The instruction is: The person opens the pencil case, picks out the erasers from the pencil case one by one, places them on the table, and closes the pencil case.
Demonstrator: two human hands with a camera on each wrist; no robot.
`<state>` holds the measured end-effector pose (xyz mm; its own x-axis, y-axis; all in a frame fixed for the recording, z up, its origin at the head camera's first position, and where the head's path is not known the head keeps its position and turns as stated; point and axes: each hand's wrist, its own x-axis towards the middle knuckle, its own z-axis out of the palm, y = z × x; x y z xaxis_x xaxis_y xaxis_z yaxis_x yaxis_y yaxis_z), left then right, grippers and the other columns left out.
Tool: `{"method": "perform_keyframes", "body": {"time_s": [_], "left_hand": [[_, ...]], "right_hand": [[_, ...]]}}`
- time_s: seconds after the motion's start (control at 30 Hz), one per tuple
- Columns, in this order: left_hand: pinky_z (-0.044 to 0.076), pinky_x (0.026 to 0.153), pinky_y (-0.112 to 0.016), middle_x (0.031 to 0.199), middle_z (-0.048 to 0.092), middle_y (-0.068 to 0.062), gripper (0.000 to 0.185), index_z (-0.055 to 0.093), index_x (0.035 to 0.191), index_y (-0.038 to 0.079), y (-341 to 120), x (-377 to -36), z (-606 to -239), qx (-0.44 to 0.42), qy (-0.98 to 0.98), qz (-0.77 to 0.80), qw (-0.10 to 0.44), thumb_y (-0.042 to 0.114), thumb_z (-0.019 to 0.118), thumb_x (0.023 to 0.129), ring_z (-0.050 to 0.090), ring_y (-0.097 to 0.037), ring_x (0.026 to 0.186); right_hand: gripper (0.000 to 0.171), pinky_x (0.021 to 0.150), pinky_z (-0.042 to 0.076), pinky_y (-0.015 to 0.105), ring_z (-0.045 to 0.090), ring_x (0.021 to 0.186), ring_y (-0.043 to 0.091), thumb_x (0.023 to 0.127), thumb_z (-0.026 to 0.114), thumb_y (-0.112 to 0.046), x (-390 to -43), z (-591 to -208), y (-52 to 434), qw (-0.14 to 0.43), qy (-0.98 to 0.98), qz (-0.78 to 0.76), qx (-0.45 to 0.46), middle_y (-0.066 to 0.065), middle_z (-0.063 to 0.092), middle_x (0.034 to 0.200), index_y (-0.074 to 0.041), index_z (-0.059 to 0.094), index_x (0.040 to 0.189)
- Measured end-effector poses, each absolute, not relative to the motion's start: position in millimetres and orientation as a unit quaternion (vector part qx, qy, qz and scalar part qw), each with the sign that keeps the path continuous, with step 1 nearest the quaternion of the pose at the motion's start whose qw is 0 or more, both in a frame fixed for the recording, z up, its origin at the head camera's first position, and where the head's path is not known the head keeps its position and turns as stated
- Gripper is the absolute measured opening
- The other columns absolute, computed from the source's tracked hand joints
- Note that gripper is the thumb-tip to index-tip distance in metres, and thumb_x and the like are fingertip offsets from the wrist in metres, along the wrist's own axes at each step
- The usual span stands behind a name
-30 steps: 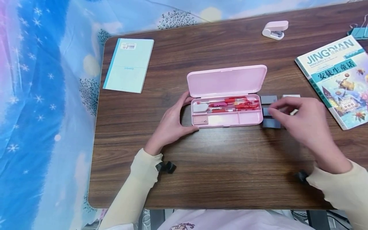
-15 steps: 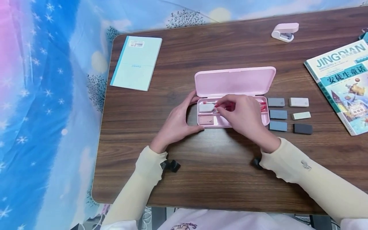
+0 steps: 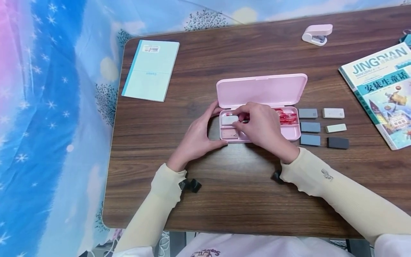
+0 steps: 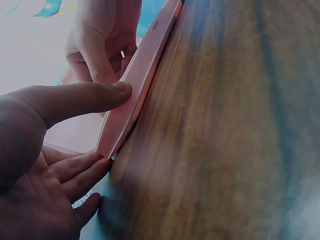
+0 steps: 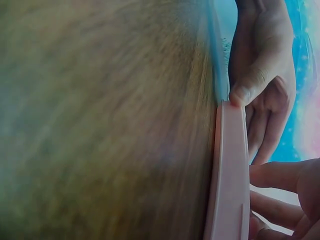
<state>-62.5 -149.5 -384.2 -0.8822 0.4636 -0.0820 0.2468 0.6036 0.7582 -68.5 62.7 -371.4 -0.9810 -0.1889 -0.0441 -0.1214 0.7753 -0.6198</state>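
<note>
An open pink pencil case [image 3: 257,141] lies on the table with its lid [image 3: 261,91] raised. My left hand [image 3: 200,137] grips its left end, thumb on the front wall and fingers behind; the left wrist view shows the thumb pressing the case wall [image 4: 122,117]. My right hand [image 3: 261,121] reaches inside from above, thumb and forefinger pinching the right end of a white eraser [image 3: 228,120]. A pinkish eraser [image 3: 229,134] lies in the front compartment. Red pens [image 3: 287,117] show right of the hand; the rest are hidden beneath it.
Right of the case stand two columns of erasers, including a grey one [image 3: 308,113], a white one [image 3: 333,113] and a dark one [image 3: 338,143]. Farther out lie a book [image 3: 382,92], a pink stapler [image 3: 317,34] and a pale green notebook [image 3: 151,71].
My right hand has moved left from the erasers beside the case into the case, then slightly farther left onto the white eraser. The left hand keeps its hold on the case.
</note>
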Motion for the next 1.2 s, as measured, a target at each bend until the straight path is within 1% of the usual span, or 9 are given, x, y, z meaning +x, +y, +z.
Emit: {"method": "perform_keyframes", "body": {"time_s": [0.13, 0.23, 0.37, 0.6, 0.77, 0.83, 1.0, 1.2], "left_hand": [[0.031, 0.117, -0.040, 0.151, 0.050, 0.002, 0.113, 0.018, 0.162, 0.014, -149.2, -62.9, -384.7, 0.200, 0.885, 0.397, 0.136, 0.025, 0.090, 0.076, 0.040, -0.014, 0.142], [0.030, 0.118, -0.040, 0.151, 0.050, 0.002, 0.113, 0.018, 0.162, 0.015, -148.6, -62.8, -384.7, 0.197, 0.886, 0.397, 0.138, 0.026, 0.090, 0.076, 0.040, -0.013, 0.143], [0.031, 0.118, -0.040, 0.150, 0.051, 0.003, 0.113, 0.019, 0.162, 0.016, -149.4, -61.7, -385.5, 0.196, 0.884, 0.402, 0.135, 0.026, 0.090, 0.075, 0.040, -0.012, 0.142], [0.031, 0.117, -0.041, 0.150, 0.051, 0.002, 0.112, 0.019, 0.162, 0.017, -150.1, -62.3, -386.7, 0.201, 0.883, 0.403, 0.132, 0.025, 0.090, 0.076, 0.040, -0.013, 0.142], [0.031, 0.117, -0.041, 0.150, 0.051, 0.002, 0.112, 0.018, 0.162, 0.017, -150.0, -62.7, -386.0, 0.202, 0.884, 0.402, 0.132, 0.025, 0.090, 0.076, 0.040, -0.013, 0.143], [0.031, 0.117, -0.041, 0.150, 0.051, 0.002, 0.113, 0.018, 0.162, 0.017, -150.3, -62.7, -385.6, 0.201, 0.884, 0.402, 0.132, 0.025, 0.090, 0.076, 0.040, -0.013, 0.142], [0.031, 0.117, -0.040, 0.150, 0.051, 0.001, 0.112, 0.019, 0.162, 0.016, -150.4, -62.9, -385.2, 0.204, 0.881, 0.406, 0.130, 0.024, 0.090, 0.075, 0.041, -0.014, 0.141], [0.030, 0.118, -0.040, 0.150, 0.051, 0.001, 0.112, 0.019, 0.162, 0.016, -150.2, -62.8, -385.2, 0.206, 0.878, 0.411, 0.130, 0.023, 0.090, 0.075, 0.040, -0.014, 0.142]], "right_hand": [[0.022, 0.061, 0.041, 0.039, 0.061, 0.073, 0.019, 0.080, 0.081, -0.022, -69.7, -371.2, 61.9, 0.046, 0.942, -0.322, -0.083, -0.003, 0.069, 0.082, -0.020, 0.080, 0.102], [0.016, 0.059, 0.041, 0.038, 0.060, 0.072, 0.020, 0.081, 0.078, -0.019, -70.9, -371.2, 62.0, 0.037, 0.943, -0.320, -0.083, -0.004, 0.069, 0.077, -0.019, 0.080, 0.097], [0.012, 0.057, 0.041, 0.039, 0.060, 0.071, 0.021, 0.082, 0.075, -0.018, -73.2, -371.3, 60.6, 0.039, 0.946, -0.310, -0.087, -0.003, 0.070, 0.075, -0.018, 0.078, 0.093], [0.017, 0.060, 0.044, 0.040, 0.063, 0.075, 0.022, 0.079, 0.079, -0.023, -75.9, -368.9, 61.4, 0.065, 0.948, -0.294, -0.100, -0.002, 0.071, 0.080, -0.016, 0.078, 0.094], [0.021, 0.060, 0.044, 0.041, 0.062, 0.074, 0.023, 0.079, 0.082, -0.026, -78.2, -365.5, 59.4, 0.076, 0.952, -0.276, -0.108, -0.001, 0.071, 0.081, -0.016, 0.079, 0.097], [0.019, 0.061, 0.044, 0.041, 0.062, 0.074, 0.024, 0.079, 0.082, -0.025, -78.4, -365.1, 58.1, 0.077, 0.952, -0.275, -0.108, -0.001, 0.070, 0.082, -0.017, 0.080, 0.097], [0.011, 0.066, 0.045, 0.041, 0.064, 0.078, 0.024, 0.081, 0.078, -0.018, -77.6, -367.0, 58.6, 0.076, 0.943, -0.307, -0.101, 0.000, 0.072, 0.081, -0.015, 0.078, 0.092], [0.007, 0.075, 0.041, 0.038, 0.064, 0.081, 0.022, 0.085, 0.076, -0.015, -80.5, -366.5, 63.4, 0.094, 0.919, -0.372, -0.089, 0.002, 0.074, 0.083, -0.013, 0.079, 0.091]]}}
